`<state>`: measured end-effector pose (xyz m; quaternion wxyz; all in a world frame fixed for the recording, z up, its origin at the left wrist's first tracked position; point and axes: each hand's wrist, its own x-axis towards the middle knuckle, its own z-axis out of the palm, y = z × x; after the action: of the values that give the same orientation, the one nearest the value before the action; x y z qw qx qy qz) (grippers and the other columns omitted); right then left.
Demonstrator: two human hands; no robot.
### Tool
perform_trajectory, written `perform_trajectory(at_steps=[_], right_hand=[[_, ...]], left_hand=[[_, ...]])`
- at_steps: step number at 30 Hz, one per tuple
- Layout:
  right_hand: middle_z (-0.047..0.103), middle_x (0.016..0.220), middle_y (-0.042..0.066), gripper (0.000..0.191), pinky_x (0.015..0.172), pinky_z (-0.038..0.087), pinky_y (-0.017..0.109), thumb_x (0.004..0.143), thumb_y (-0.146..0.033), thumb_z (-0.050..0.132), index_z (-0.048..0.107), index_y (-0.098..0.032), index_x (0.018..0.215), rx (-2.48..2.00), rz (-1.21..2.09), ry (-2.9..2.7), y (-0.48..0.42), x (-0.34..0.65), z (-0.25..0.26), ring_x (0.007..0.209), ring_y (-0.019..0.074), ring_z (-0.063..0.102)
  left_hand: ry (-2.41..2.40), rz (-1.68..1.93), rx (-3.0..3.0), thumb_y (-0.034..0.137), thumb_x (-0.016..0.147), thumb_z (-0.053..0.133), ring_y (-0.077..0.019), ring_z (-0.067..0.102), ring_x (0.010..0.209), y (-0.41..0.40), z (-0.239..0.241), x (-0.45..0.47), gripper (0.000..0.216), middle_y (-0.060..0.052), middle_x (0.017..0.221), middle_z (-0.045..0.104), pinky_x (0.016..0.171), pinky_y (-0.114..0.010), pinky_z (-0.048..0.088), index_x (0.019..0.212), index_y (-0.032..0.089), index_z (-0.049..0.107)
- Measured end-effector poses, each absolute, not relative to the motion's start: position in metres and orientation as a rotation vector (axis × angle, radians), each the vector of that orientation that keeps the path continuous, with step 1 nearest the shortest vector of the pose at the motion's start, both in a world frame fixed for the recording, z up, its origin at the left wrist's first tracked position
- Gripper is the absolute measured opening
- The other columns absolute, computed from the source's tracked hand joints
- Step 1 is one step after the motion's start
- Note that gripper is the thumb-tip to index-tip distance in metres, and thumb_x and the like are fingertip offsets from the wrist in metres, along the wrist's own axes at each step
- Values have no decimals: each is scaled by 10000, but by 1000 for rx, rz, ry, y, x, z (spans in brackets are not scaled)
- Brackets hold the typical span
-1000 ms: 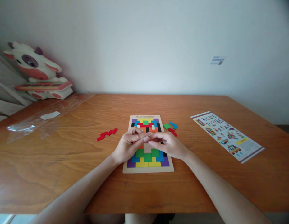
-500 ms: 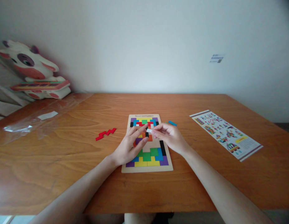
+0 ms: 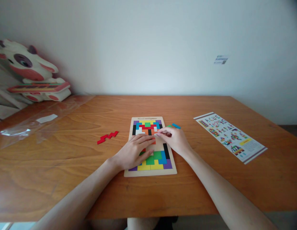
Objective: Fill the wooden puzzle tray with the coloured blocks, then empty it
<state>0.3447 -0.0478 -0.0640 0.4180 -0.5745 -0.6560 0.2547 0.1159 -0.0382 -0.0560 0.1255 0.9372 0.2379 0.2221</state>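
A wooden puzzle board (image 3: 150, 173) filled with many coloured block pieces lies in front of me. My left hand (image 3: 136, 150) rests over its left middle with fingers stretched out, hiding the pieces below. At the board's right side my right hand (image 3: 174, 139) pinches a small white puzzle piece (image 3: 156, 134), mostly covered by the fingertips. Orange and black pieces show just above my left fingers. Bare pale wood is visible between the hands, near a black piece (image 3: 166, 151) on the right.
Red pieces (image 3: 107, 137) lie left of the board. A blue piece (image 3: 176, 126) and a green one sit behind my right hand. A printed pattern sheet (image 3: 231, 137) is at the right. Clear plastic wrap (image 3: 26, 131) and a cow-shaped toy keyboard (image 3: 38, 75) stand at the left.
My right hand has lowered the white piece towards the board's right side. My left hand has drawn slightly nearer to me and flattened, uncovering a white piece at the upper left.
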Motion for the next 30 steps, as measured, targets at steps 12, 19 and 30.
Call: perform_trajectory(at_steps=[12,19,30], right_hand=[[729,876,34,112,655,500,290,909,-265,664,766,-221,922,-1464,313,-1904,-50,334,-67,670,146,632],[684,807,27,133,655,470,295,926,-268,624,738,-204,907,-1451,232,-1862,-47,352,-60,664,151,593],[703,868,43,119,703,494,311,907,-258,624,732,-207,905,-1509,172,-1848,-42,374,-55,738,174,638]], left_hand=[[760,543,2787,403,1004,468,-311,486,1300,-40,-53,116,406,-132,1418,552,1074,-516,437,1318,185,605],[668,526,2840,359,1015,450,-287,517,1267,-40,-50,113,349,-88,1396,584,1050,-492,456,1271,236,652],[706,487,2850,401,1019,434,-301,511,1297,-38,-52,112,432,-114,1394,595,1070,-510,443,1366,187,576]])
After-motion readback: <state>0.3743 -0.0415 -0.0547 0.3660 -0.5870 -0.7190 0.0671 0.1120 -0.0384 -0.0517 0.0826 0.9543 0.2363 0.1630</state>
